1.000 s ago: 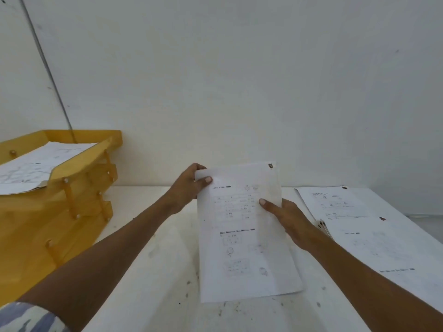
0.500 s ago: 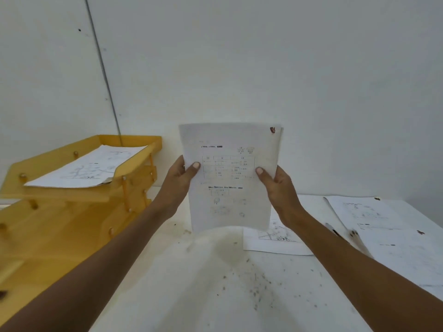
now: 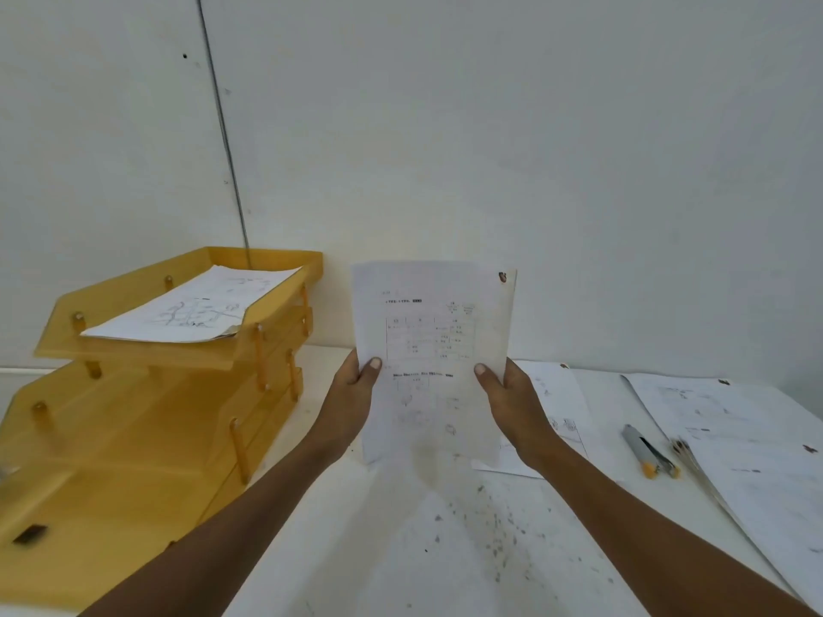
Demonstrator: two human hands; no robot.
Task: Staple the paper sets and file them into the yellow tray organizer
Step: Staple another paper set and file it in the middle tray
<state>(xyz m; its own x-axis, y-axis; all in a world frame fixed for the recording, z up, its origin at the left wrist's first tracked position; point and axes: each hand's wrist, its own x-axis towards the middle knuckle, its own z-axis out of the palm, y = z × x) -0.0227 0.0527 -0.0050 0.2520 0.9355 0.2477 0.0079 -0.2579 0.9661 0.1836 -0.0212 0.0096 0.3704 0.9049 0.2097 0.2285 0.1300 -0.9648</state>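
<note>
White table and pale wall around the hands

The white table (image 3: 401, 572) spreads beneath the left hand (image 3: 352, 403) and the right hand (image 3: 512, 407) and runs on past the right hand to the frame's edge. Dark specks (image 3: 494, 527) are scattered over it, thickest just below the right hand and thinner under the left. Behind both hands a pale wall (image 3: 534, 149) rises from the table's far edge. A thin dark line (image 3: 222, 126) slants down the wall, well above and left of the left hand. A small dark spot (image 3: 185, 56) sits on the wall just left of the line's upper part.
</note>
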